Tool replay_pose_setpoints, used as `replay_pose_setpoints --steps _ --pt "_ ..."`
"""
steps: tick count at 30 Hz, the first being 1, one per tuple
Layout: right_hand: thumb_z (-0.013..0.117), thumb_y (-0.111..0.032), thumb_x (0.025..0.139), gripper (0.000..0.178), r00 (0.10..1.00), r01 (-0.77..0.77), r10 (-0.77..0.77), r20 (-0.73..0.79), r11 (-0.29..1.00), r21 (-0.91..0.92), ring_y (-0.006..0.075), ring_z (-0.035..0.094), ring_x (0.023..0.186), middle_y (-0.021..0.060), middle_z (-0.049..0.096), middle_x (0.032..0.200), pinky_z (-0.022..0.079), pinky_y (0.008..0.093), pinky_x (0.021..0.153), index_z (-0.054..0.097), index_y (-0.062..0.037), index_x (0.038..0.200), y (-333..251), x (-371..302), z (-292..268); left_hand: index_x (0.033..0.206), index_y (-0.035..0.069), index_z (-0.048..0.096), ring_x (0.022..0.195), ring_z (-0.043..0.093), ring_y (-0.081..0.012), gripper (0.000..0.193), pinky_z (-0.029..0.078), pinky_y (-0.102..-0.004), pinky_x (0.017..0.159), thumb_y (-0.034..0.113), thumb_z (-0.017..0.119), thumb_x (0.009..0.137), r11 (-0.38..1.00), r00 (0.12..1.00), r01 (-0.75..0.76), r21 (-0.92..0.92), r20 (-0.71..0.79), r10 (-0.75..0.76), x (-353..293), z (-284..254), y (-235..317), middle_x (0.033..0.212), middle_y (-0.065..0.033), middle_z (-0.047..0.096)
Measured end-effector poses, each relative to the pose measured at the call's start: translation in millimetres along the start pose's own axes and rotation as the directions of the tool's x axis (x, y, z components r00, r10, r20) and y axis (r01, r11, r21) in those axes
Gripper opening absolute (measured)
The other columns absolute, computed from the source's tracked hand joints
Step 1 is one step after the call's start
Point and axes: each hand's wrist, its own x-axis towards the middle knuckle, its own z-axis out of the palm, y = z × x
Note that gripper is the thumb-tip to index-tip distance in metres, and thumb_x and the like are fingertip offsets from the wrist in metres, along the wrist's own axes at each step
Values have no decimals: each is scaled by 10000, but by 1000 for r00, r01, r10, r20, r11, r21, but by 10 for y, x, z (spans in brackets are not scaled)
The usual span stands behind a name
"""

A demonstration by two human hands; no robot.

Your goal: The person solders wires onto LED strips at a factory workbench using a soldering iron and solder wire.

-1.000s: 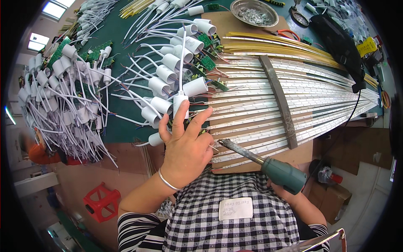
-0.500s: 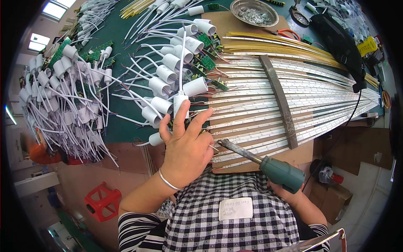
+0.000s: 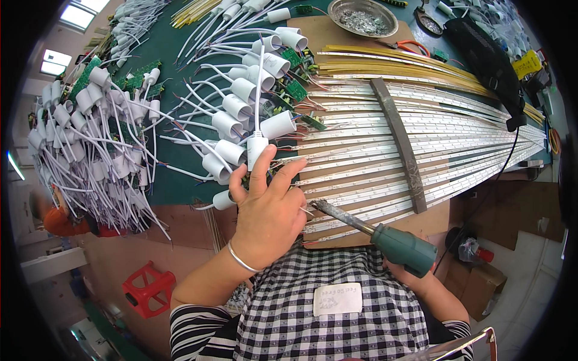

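My right hand point(image 3: 404, 269) grips the green handle of a soldering iron point(image 3: 404, 249), which largely hides its fingers. The iron's dark tip point(image 3: 315, 206) is at the near ends of the LED strips point(image 3: 361, 174), close to my left fingers. My left hand point(image 3: 268, 219) is closed in a pinch at its lower fingers, with a thin pale wire point(image 3: 307, 210) sticking out toward the tip. Its other fingers are raised and spread beside a white plastic cap point(image 3: 258, 150) with a white cable. What lies beneath the left palm is hidden.
A dark bar point(image 3: 400, 147) lies across the strips on a brown board. White caps with cables and green circuit boards point(image 3: 295, 90) line the strips' left ends. A large pile of caps point(image 3: 90, 132) is at left. Farther back are a metal bowl point(image 3: 364, 18) and orange-handled pliers point(image 3: 414, 47).
Hardly anything differs. The view has shifted very slightly, and both hands keep nearly the same pose, with the iron's tip still beside the left fingers.
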Motion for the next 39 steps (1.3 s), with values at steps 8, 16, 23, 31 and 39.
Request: replay_pose_setpoints --steps 8,16,23,31,39 --pt "634 -107 692 227 999 22 -24 -28 999 -43 256 598 682 28 647 714 425 398 666 674 -92 915 -7 -1 -8 693 122 585 1293 335 -322 88 165 -546 1007 98 667 669 1000 1000 -25 -3 13 25 21 -2 1 1261 -1 538" --pt "622 -70 764 302 923 -364 353 152 679 637 211 638 754 107 665 859 495 328 707 587 14 1052 186 -258 -5 695 124 590 1278 349 -311 99 161 -538 999 99 675 652 1000 999 -28 -5 38 28 46 -12 10 1238 4 545" --pt "604 -63 797 313 974 -223 177 139 850 478 174 627 652 94 650 765 508 298 657 558 20 1095 259 -304 -40 699 124 590 1273 353 -308 108 160 -540 997 107 684 650 1000 999 -21 -1 50 21 57 -35 18 1234 6 547" --pt "666 -348 841 541 816 31 440 -375 615 788 130 535 553 112 612 818 421 248 476 475 9 1200 388 -436 -513 704 123 583 1279 357 -304 106 152 -544 1004 102 677 660 999 999 -36 -23 -5 36 22 22 -6 1221 4 557" --pt "637 -315 875 592 693 10 78 -716 993 118 121 530 781 79 554 961 444 238 646 433 55 1289 189 -1067 -2459 700 122 581 1284 357 -302 97 124 -567 1026 104 674 677 997 998 -54 -63 -42 52 -15 50 -66 1214 1 561"
